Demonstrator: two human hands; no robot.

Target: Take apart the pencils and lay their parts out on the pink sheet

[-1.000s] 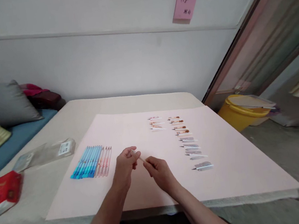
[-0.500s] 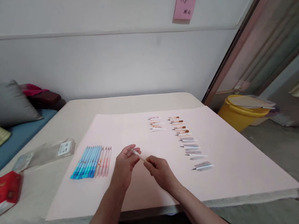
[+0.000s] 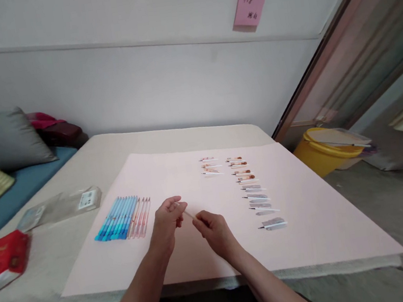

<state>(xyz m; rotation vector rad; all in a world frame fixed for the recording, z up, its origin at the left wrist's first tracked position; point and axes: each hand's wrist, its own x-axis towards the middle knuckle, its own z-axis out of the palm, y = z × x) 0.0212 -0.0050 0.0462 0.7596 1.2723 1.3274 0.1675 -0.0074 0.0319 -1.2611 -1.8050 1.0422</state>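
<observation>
While pinching a slim pale rod over the pink sheet, gripping its ten-o'clock end between thumb and fingers of the left hand and its four-o'clock end in curled fingers of the right hand, could bend it by pulling askew, drop it by loosening either pinch, or, by jerking sideways, knock blue pens at nine o'clock or pen parts near two.

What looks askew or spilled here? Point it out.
Nothing looks spilled. The pink paper note, taped to the white wall, appears tilted, though lens distortion may exaggerate it; the slim blue plastic pens lie side by side.
</observation>
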